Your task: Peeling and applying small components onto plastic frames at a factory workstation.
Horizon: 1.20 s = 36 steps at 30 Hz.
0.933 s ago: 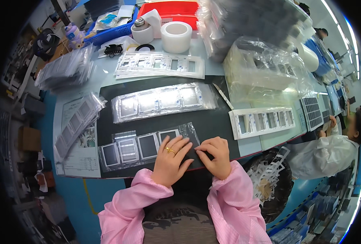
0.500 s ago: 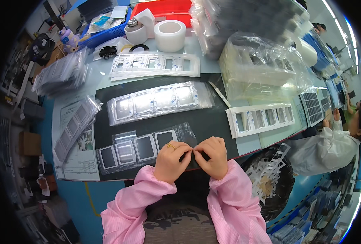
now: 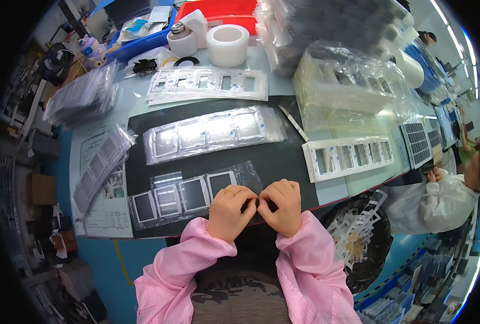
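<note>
Just over the near edge of the table my left hand (image 3: 229, 213) and my right hand (image 3: 281, 208) meet fingertip to fingertip, each pinched closed. Whatever lies between the fingertips is too small to make out. My left hand partly covers the right end of a strip of dark panels with white frames (image 3: 195, 193) in clear plastic film. Behind it on the black mat (image 3: 283, 162) lies a stack of bagged white frame strips (image 3: 205, 134). A slim white-handled knife (image 3: 294, 123) rests at the mat's far right.
White frame strips lie stacked at the right (image 3: 348, 156) and at the back (image 3: 207, 85). A large clear bag (image 3: 353, 89) stands behind. Rolls of clear film (image 3: 227, 46) and a blue basket (image 3: 142, 46) line the back. A waste bin (image 3: 377, 254) stands below the right edge; a co-worker sits beyond.
My hands stay pinched together in almost the same place, with only a slight shift of the fingers. The co-worker's hands at the right have come lower and closer together.
</note>
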Tool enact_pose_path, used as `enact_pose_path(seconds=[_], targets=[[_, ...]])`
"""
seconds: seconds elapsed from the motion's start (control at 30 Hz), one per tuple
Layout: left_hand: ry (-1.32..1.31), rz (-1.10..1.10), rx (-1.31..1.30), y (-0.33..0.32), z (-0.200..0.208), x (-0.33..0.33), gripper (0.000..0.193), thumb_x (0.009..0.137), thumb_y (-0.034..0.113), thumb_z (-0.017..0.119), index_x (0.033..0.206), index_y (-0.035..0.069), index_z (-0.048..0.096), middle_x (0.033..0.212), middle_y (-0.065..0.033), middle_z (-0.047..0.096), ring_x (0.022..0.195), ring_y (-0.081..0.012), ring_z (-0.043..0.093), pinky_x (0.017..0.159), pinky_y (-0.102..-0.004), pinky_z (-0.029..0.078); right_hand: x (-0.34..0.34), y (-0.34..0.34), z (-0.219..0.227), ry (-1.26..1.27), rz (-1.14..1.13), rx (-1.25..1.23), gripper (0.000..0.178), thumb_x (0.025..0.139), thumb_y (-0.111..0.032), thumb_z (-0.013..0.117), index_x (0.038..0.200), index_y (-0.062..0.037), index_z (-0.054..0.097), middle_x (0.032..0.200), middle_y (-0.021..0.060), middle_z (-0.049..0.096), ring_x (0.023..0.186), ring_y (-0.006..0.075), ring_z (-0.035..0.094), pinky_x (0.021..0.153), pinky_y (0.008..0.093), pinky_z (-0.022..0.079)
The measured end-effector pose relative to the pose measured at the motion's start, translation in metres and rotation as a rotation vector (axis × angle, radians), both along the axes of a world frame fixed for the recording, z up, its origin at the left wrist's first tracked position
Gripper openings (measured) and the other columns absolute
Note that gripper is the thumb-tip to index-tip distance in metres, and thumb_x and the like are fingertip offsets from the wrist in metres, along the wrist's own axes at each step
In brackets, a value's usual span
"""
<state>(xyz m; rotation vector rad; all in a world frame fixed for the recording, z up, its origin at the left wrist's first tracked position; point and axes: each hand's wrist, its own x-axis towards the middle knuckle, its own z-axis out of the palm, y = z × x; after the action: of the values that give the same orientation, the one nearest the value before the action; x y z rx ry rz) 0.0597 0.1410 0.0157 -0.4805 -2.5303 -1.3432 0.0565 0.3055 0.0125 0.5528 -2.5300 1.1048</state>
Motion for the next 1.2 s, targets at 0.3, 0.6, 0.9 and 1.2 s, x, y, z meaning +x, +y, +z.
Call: enact_pose_path(seconds=[0.3,0.6,0.9,1.2], targets=[[-0.672,-0.064,0.989,-0.033,-0.005,-0.011,0.01,0.105,0.009,0.039,0.108,0.002,0.047,0.127,-0.0201,0.059,0.12,-0.0296,0.059,0.104,-0.0405,0.047,-0.003,0.017,0.014,-0.156,0.106,-0.015,0.015,0.071,-0.017,0.073,0.075,-0.0096,0.061,0.089,0.0026,0.061,0.08,0.024,0.055,0.076,0.0361,0.038],[-0.463,-0.026,1.266,-0.028,-0.018,-0.002,0.011,0.104,0.009,0.037,0.11,0.008,0.046,0.131,-0.024,0.056,0.122,-0.0351,0.057,0.107,-0.0427,0.044,-0.022,-0.004,-0.006,-0.044,-0.112,0.029,0.015,0.076,-0.007,0.072,0.075,-0.0063,0.056,0.089,0.0093,0.059,0.085,0.0305,0.056,0.074,0.0407,0.04],[-0.017,0.713,1.422,-0.273,-0.01,0.045,0.031,0.105,0.02,0.03,0.117,0.0,0.05,0.141,-0.0204,0.05,0.133,-0.0379,0.046,0.109,-0.0555,0.043,-0.022,0.02,-0.01,-0.078,-0.162,0.023,0.018,0.076,0.0,0.071,0.076,-0.0008,0.053,0.086,0.0134,0.055,0.082,0.0317,0.055,0.072,0.0396,0.043],[0.142,0.871,1.472,-0.362,-0.007,0.073,0.039,0.104,0.014,0.022,0.131,-0.008,0.041,0.143,-0.0204,0.048,0.136,-0.0357,0.043,0.114,-0.0512,0.039,-0.025,0.024,-0.017,0.004,-0.145,0.059,0.019,0.08,0.0,0.07,0.075,-0.0004,0.051,0.084,0.0095,0.052,0.073,0.0219,0.051,0.065,0.0309,0.042]])
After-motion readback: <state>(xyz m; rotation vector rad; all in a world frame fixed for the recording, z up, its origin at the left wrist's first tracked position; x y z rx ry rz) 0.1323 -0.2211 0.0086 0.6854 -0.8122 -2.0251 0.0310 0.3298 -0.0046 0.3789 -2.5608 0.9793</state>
